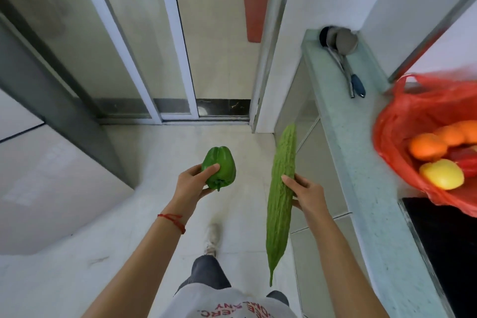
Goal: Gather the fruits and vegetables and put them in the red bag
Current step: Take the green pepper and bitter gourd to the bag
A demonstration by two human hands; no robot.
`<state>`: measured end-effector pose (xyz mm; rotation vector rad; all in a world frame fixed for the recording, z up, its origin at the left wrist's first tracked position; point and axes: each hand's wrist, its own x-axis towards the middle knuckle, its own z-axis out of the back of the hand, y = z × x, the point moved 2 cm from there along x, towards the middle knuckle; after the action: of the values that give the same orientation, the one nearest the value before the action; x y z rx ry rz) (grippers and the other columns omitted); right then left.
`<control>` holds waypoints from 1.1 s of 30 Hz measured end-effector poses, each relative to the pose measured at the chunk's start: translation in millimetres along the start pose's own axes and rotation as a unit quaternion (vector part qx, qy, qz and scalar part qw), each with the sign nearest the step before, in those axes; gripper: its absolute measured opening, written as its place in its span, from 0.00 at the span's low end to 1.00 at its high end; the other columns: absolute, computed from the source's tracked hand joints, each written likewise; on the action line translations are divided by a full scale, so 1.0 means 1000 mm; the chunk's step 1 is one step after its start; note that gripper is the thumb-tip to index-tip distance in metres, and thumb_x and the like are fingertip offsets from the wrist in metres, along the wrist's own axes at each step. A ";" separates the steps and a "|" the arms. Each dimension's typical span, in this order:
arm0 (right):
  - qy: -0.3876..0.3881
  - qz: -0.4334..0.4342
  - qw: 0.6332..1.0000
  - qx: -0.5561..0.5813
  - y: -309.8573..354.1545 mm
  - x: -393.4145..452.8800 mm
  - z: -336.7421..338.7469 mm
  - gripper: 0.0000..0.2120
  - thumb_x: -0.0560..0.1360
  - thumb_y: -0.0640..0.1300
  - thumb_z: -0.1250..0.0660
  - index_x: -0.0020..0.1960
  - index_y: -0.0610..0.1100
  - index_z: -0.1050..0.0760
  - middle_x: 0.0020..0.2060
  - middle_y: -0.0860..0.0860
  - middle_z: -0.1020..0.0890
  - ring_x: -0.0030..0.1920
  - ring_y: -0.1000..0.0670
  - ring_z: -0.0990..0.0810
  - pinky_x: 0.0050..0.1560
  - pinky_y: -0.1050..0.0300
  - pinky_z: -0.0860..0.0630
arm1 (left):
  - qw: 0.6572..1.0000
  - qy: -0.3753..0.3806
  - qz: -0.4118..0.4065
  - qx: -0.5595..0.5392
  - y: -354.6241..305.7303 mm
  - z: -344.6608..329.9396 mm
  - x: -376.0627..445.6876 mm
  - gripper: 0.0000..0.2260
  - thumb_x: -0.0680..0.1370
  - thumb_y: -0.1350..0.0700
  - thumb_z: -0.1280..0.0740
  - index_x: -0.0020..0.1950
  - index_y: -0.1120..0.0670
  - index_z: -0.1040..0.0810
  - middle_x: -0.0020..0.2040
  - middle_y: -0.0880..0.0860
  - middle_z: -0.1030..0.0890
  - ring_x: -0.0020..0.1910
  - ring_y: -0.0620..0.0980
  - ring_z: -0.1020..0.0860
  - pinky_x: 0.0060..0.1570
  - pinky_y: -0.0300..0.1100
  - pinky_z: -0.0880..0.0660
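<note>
- Nearest the camera, a pale shirt [227, 304] with red lettering is seen at the bottom edge, with dark trousers [206, 273] and a light shoe [212, 239] on the tiled floor [154, 152] beyond it.
- A red string bracelet [173, 220] is worn on the left wrist.
- A green bell pepper [219, 166] is gripped by the left hand [192, 186] — thumb curled over the top, fingers curled beneath, stem pointing toward the person.
- A long bitter gourd [281, 196] is held near its middle by the right hand [305, 193]; the thumb is pressed on its bumpy skin and the fingers are wrapped behind it, mostly hidden. It is held nearly upright, thin tail hanging down.
- To the right, a pale stone counter [366, 188] is seen, with a black cooktop [449, 248] set into it.
- The red bag [402, 121] is seated on that counter, mouth open — oranges [428, 147], a yellow fruit [442, 174] and something red are seen inside.
- Further along the counter, two ladles [346, 59] are laid side by side.
- Farthest off, glass sliding doors [144, 41] and a reddish mat [255, 13] are visible.
</note>
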<state>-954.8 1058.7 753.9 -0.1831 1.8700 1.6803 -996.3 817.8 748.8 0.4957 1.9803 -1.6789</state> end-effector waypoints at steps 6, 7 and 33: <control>-0.053 0.001 0.998 0.045 0.036 0.046 -0.025 0.05 0.72 0.38 0.30 0.46 0.46 0.21 0.38 0.51 0.17 0.38 0.53 0.18 0.32 0.62 0.21 | 0.997 0.054 -0.002 0.056 -0.058 -0.026 0.077 0.17 0.72 0.57 0.30 0.59 0.61 0.24 0.52 0.58 0.20 0.49 0.51 0.20 0.43 0.42 0.20; -0.065 0.004 0.996 0.057 0.040 0.051 -0.026 0.05 0.72 0.38 0.31 0.46 0.46 0.21 0.38 0.51 0.17 0.38 0.54 0.18 0.32 0.62 0.21 | 0.996 0.065 -0.005 0.066 -0.066 -0.033 0.088 0.17 0.72 0.57 0.30 0.59 0.61 0.25 0.52 0.57 0.20 0.49 0.51 0.20 0.42 0.41 0.20; -0.367 0.054 0.913 0.171 0.079 0.051 0.172 0.08 0.73 0.39 0.32 0.52 0.43 0.21 0.39 0.52 0.18 0.37 0.58 0.19 0.31 0.67 0.23 | 0.913 0.334 0.034 0.231 -0.068 -0.343 0.110 0.18 0.73 0.58 0.30 0.60 0.61 0.27 0.58 0.59 0.23 0.53 0.53 0.22 0.41 0.39 0.20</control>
<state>-975.0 1249.3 793.2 0.6249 1.5497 1.2036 -1170.4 1139.2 780.6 1.4586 1.9230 -2.1277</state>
